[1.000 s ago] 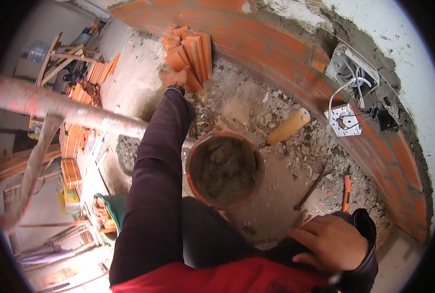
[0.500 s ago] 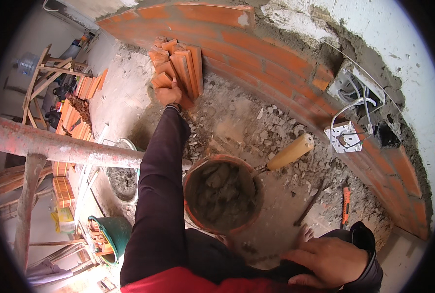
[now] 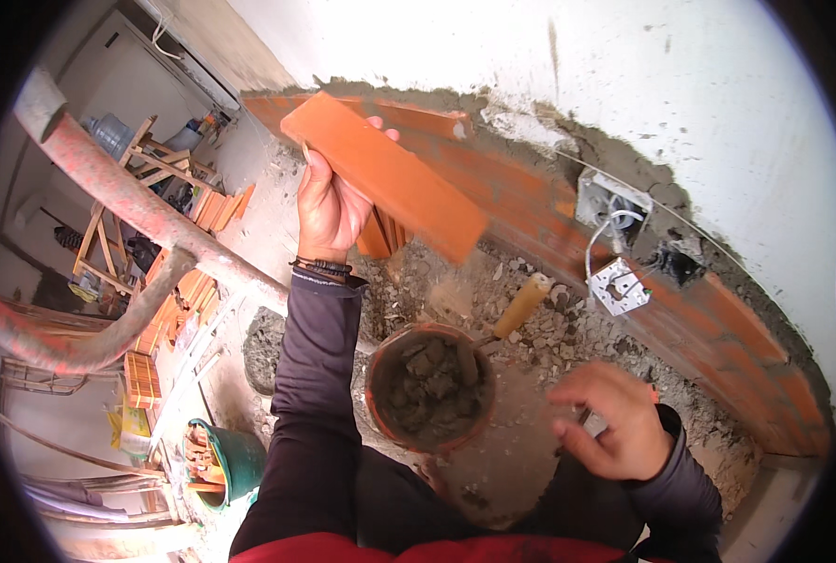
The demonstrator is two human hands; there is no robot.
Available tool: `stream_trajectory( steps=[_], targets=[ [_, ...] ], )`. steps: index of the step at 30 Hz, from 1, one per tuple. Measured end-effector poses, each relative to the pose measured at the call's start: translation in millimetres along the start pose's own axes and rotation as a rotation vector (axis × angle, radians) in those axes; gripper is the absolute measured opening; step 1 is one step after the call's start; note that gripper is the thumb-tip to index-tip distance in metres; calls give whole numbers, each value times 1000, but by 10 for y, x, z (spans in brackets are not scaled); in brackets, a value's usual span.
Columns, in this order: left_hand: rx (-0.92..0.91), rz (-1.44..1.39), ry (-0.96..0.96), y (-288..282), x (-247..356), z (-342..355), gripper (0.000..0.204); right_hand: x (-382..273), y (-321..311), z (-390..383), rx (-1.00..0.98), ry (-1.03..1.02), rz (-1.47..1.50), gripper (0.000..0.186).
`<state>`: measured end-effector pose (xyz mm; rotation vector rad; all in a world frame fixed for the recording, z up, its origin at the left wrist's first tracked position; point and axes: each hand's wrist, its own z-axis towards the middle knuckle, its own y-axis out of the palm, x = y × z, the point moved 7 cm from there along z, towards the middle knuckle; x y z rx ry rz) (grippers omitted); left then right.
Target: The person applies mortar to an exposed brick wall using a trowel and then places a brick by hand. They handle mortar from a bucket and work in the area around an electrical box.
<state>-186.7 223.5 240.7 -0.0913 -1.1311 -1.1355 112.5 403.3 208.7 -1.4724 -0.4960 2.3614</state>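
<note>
My left hand [image 3: 332, 214] is raised and closed around a flat orange brick tile [image 3: 390, 178], thumb on its near side and fingertips showing past its far edge. The tile hangs tilted in the air in front of the low brick-faced wall. Partly hidden behind it, more tiles [image 3: 377, 240] stand on the floor. My right hand [image 3: 615, 427] hovers at the right with fingers loosely bent and thumb apart, holding nothing. Between my arms sits a bucket [image 3: 373, 405] of grey mortar [image 3: 432, 389]. A trowel's wooden handle [image 3: 523, 307] juts over its rim, the blade resting in the mortar.
Electrical boxes with loose wires [image 3: 618, 286] hang on the wall at the right. A thick paint-stained pole [image 3: 146, 208] crosses the left side. Rubble [image 3: 502, 272] lies along the wall's foot. A green bucket [image 3: 235, 460] holding brick pieces stands at lower left.
My left hand has lifted a tile from the pile by the wall and brought it up and nearer. My right hand has moved up and forward from my knee, its fingers spreading. The view has shifted.
</note>
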Motion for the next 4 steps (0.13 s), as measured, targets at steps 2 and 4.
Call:
stream_trajectory(
  steps=[2, 4],
  targets=[
    [-182, -152, -62, 531, -40, 52, 70, -81, -243, -24, 229, -5, 2, 34],
    [-383, -255, -105, 1046, -81, 39, 73, -226, -395, 11, 336, -48, -44, 50]
  ],
)
